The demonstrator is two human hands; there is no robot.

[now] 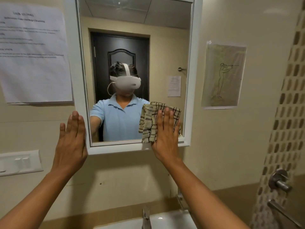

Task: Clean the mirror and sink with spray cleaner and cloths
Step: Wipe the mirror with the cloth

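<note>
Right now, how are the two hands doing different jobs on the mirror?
The right hand presses a checked cloth flat against the mirror glass near its lower right corner; the left hand is bare. The left hand rests against the mirror's white frame, not the glass. Both hands are open, fingers pointing up.

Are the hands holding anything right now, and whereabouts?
The right hand presses a checked cloth flat against the mirror, palm over the cloth's lower right part. The left hand holds nothing; it lies open by the mirror's frame.
</note>
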